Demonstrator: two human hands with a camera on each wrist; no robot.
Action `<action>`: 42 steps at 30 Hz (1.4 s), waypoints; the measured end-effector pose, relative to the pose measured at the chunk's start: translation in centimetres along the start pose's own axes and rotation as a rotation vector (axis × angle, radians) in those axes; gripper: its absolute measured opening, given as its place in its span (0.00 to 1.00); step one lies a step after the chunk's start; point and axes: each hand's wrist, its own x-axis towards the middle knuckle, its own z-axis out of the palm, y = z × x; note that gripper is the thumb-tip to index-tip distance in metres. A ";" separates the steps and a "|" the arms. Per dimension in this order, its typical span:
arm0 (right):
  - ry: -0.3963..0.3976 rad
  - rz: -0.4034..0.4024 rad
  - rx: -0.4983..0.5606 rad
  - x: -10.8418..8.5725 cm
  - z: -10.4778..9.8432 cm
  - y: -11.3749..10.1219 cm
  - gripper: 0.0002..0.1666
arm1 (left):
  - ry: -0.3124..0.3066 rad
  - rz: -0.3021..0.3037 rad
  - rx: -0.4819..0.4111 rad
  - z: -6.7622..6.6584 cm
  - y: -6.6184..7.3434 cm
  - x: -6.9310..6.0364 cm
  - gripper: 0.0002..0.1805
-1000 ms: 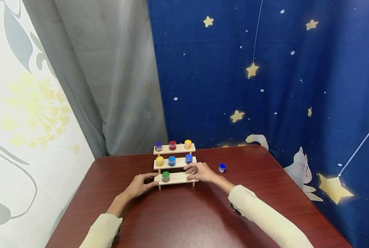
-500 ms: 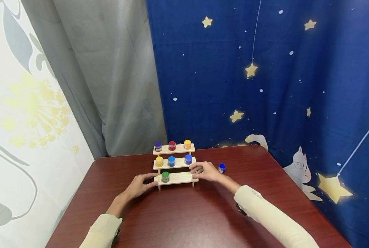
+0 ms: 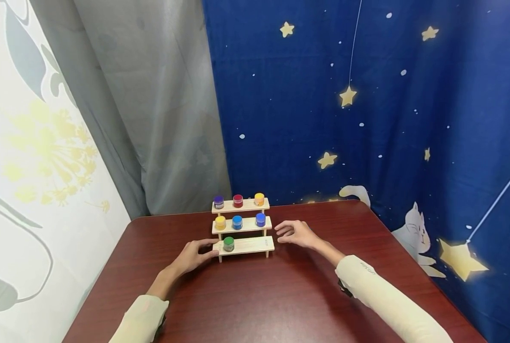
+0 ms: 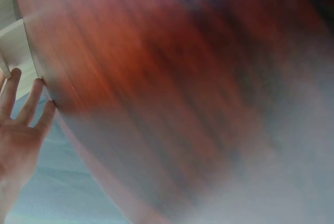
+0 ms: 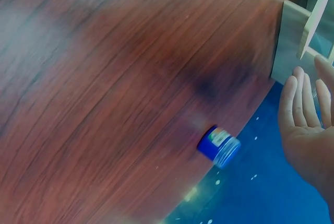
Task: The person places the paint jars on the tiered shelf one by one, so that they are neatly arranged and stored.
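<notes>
A three-tier wooden display stand point(image 3: 250, 245) holds small paint pots. On its lowest tier stands a green-lidded pot point(image 3: 228, 244); yellow point(image 3: 220, 223), light blue point(image 3: 237, 222) and blue point(image 3: 260, 219) pots line the middle one. My left hand point(image 3: 190, 257) holds that lowest tier by its left end, thumb at the front edge and fingers behind. Just right of the stand, my right hand point(image 3: 296, 234) hovers with loosely bent fingers and nothing in them. A separate blue paint pot point(image 5: 219, 146) shows on the table in the right wrist view; my right hand mostly hides it from the head view.
The top tier carries purple point(image 3: 218, 202), red point(image 3: 238, 201) and orange-yellow point(image 3: 259, 199) pots. Everything stands on a dark red-brown table point(image 3: 246, 300). Behind its far edge hang a grey curtain point(image 3: 182, 157) and a blue star-patterned curtain point(image 3: 289, 119).
My right hand has drawn back to the right, off the lowest tier's right end, and now covers the loose blue pot in the head view. My left hand stays where it was.
</notes>
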 end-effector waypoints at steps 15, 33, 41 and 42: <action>0.109 0.027 -0.016 -1.7 -2.5 1.9 0.20 | 0.004 0.005 0.010 0.1 -0.2 0.0 0.23; 0.227 0.136 -0.023 -3.0 -5.5 4.1 0.25 | 0.008 0.010 0.022 0.1 -0.3 0.1 0.24; 0.255 0.141 -0.020 -3.7 -6.0 4.6 0.28 | 0.010 0.002 0.021 0.1 -0.3 0.1 0.23; 0.257 0.140 -0.023 -3.7 -6.0 4.7 0.28 | 0.009 0.002 0.020 0.1 -0.2 0.1 0.23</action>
